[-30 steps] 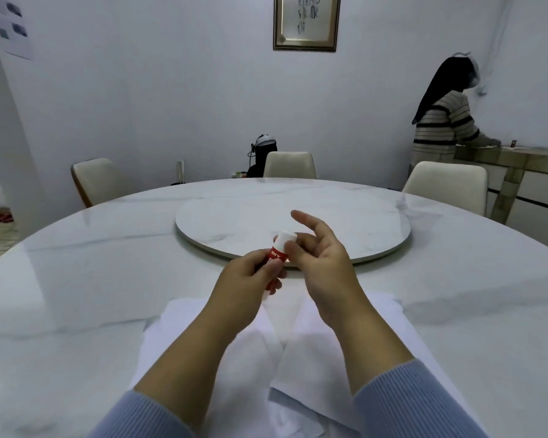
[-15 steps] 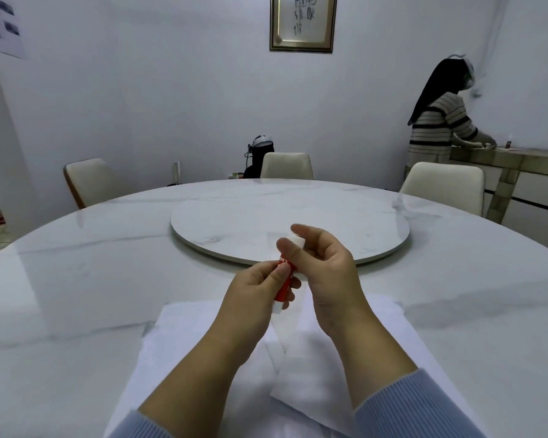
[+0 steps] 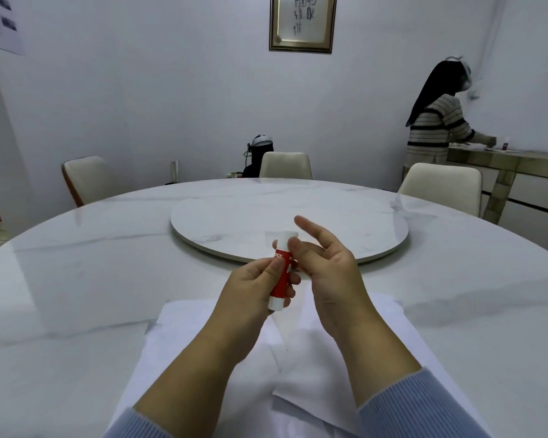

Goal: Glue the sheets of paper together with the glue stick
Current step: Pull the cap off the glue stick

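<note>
A red glue stick (image 3: 281, 273) with a white cap and a white base stands nearly upright in the air over the table. My left hand (image 3: 253, 289) grips its red body. My right hand (image 3: 326, 267) is beside the stick's upper part, thumb against it just below the cap, the other fingers spread and lifted. Several white sheets of paper (image 3: 187, 339) lie overlapping on the table below my forearms, partly hidden by them.
The round white marble table (image 3: 76, 279) carries a raised turntable (image 3: 298, 216) at its centre. Three cream chairs (image 3: 285, 164) stand around the far side. A person in a striped top (image 3: 437, 128) stands at a side counter at the right.
My right hand's fingers have opened away from the cap, which is back in plain view. The left hand keeps hold of the stick. The view has shifted slightly.
</note>
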Action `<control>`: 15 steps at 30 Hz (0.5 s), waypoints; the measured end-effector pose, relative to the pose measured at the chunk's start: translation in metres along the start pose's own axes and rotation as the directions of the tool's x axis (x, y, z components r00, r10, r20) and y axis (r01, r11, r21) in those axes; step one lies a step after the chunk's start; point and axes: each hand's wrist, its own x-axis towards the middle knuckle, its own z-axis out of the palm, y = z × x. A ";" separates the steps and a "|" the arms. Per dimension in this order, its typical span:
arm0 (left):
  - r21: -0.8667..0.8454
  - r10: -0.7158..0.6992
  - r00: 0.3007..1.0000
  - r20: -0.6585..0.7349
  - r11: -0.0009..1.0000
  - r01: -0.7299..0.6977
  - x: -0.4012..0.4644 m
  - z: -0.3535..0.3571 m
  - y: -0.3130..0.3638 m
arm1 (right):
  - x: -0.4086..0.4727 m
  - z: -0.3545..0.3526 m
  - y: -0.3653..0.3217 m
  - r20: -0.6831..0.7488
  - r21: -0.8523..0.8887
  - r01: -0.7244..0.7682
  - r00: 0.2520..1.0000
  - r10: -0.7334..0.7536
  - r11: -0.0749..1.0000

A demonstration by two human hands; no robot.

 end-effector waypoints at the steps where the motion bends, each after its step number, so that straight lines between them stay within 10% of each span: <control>1: -0.004 -0.004 1.000 0.002 1.000 0.004 0.000 -0.001 0.000 | 0.000 0.000 0.000 0.015 -0.004 -0.004 1.000 0.004 1.000; 11: -0.013 0.000 0.996 -0.092 1.000 -0.002 0.005 -0.009 0.006 | 0.024 0.000 -0.028 -0.277 0.203 0.188 0.952 -0.128 0.961; 15: -0.120 0.044 0.962 -0.269 0.990 -0.079 0.010 -0.016 0.007 | 0.052 -0.013 -0.028 -0.282 -0.290 0.048 0.950 -0.134 0.956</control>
